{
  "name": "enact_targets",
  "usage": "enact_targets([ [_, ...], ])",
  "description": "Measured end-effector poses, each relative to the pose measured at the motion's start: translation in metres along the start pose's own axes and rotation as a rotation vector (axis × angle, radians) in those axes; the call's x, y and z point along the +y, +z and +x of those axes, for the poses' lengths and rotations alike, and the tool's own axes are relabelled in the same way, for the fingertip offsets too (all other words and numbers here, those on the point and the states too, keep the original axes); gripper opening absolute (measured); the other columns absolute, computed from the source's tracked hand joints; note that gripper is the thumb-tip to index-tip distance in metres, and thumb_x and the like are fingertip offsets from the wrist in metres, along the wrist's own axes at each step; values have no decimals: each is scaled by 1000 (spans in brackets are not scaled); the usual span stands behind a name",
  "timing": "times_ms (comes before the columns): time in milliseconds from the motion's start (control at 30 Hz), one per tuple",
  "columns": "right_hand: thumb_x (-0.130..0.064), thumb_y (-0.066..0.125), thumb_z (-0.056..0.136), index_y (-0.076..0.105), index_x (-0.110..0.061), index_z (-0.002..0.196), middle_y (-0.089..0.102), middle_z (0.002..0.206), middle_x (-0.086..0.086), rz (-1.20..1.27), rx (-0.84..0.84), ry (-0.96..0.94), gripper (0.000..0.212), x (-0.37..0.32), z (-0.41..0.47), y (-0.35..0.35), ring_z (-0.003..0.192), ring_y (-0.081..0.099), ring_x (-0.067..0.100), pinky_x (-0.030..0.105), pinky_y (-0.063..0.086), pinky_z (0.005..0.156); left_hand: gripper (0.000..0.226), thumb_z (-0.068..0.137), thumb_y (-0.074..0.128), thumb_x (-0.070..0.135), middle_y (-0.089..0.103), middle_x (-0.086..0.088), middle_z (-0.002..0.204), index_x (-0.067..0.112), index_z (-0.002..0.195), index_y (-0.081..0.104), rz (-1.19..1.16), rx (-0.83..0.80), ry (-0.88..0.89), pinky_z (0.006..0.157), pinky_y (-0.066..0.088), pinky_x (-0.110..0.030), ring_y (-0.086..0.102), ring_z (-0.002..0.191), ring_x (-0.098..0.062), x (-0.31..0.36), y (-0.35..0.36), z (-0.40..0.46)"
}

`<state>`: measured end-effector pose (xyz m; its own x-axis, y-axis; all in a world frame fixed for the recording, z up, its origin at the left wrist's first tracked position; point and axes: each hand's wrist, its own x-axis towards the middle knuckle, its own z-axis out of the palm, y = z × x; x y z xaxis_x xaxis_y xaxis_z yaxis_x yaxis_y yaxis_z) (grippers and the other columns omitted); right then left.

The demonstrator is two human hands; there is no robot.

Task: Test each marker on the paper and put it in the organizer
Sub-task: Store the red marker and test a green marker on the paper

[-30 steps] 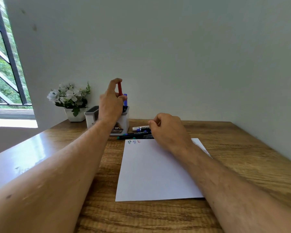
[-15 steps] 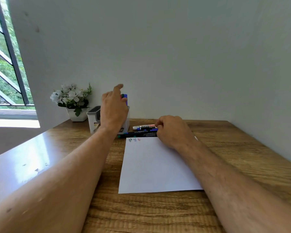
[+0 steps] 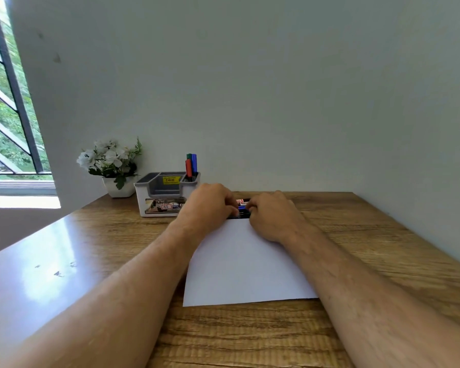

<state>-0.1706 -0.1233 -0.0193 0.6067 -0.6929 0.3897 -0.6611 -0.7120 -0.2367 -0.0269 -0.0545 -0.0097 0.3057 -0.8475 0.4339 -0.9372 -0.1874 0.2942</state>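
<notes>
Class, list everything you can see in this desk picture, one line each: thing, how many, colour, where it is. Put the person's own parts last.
Markers in organizer: three, red, green and blue, upright in the organizer's right compartment.
Markers on desk: count unclear, a white-and-red one, a blue one and dark ones, lying between the two hands beyond the paper's far edge.
Organizer: one, white with grey inside, yellow sticker, at the back of the desk.
Paper: one sheet, white, flat at desk centre.
Flower pot: one, white, white flowers, left of the organizer.
Desk: one, brown wood grain.
Window: one, dark bars, far left.
Left hand: one, fingers curled at the markers.
Right hand: one, fingers curled at the markers.
</notes>
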Motion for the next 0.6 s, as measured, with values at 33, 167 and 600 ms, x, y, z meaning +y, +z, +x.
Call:
enact_targets([
  [33,-23,48,91,70,-25,117,69,119,3,5,5,-2,34,-1,1,1,115,54,29,36,41,88,12,83,73,29,73,3,91,28,93,78,18,-18,-5,81,54,-33,64,86,-16,-1,1,0],
  [167,-23,52,90,72,-25,113,70,117,2,28,-7,-2,31,-1,4,6,111,58,28,34,41,85,14,84,71,30,75,1,95,28,95,79,78,-73,-15,85,55,-36,65,88,-18,-4,3,0],
  [600,-23,53,91,72,-25,114,68,121,4,65,-47,16,31,-3,5,7,116,56,29,39,46,96,11,83,68,24,72,-2,88,24,90,77,175,-50,-16,78,57,-35,64,81,-21,-3,12,5],
])
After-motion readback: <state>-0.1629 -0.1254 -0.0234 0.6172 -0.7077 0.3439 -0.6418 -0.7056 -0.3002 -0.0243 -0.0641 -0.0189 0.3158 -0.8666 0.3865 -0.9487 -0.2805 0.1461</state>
